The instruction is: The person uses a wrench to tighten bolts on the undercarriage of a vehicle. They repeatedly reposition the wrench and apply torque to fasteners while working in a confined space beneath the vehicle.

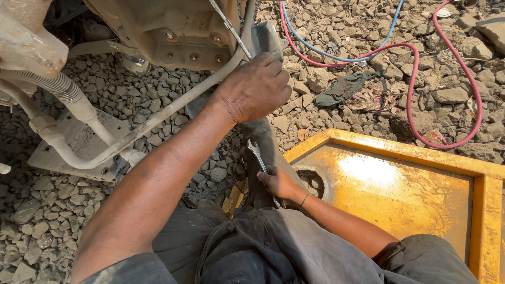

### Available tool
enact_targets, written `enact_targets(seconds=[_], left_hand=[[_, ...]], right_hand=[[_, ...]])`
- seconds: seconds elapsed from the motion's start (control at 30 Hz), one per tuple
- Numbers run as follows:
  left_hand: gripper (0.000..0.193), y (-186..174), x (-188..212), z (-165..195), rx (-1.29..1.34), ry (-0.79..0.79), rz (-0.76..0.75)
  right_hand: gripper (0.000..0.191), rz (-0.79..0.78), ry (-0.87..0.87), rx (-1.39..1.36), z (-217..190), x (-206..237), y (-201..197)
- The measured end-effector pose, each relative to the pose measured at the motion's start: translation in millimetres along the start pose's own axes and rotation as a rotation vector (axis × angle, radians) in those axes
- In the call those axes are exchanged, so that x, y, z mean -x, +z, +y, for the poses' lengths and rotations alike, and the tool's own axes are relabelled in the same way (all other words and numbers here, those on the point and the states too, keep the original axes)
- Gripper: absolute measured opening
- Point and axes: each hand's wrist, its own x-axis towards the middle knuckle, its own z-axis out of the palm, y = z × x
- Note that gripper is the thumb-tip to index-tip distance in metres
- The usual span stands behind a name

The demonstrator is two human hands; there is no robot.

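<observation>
The left hand (256, 88) is clenching around a grey strap (265, 39), its fingertips hidden behind it. Nearer, the right hand (279, 184) is grasping a spanner (257, 156); the handle's near end is disappearing inside the fist, head jutting far-left.

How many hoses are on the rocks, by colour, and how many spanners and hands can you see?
Red hose: 1
Blue hose: 1
Spanner: 1, held in the right hand
Hands: 2, the left hand on a grey bar
Total: 5
</observation>
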Motion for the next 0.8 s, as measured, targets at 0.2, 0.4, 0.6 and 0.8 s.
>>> enact_targets(seconds=[0.2, 0.4, 0.6, 0.8], left_hand=[[0.013, 4, 2, -5, -0.057, 0.022, -0.014], [0.014, 0, 3, -8, -0.107, 0.022, -0.054], [0.015, -5, 4, -9, -0.085, 0.009, -0.070], [0.012, -3, 5, -11, -0.099, 0.025, -0.087]], right_hand=[[0.024, -0.001, -0.010, 0.001, 2, -3, 0], [0.026, 0.005, 0.003, 0.001, 4, -4, -1], [0.025, 0.007, 0.004, 0.032, 5, -5, 0], [0.018, -0.006, 0.200, -0.234, -7, -4, -5]])
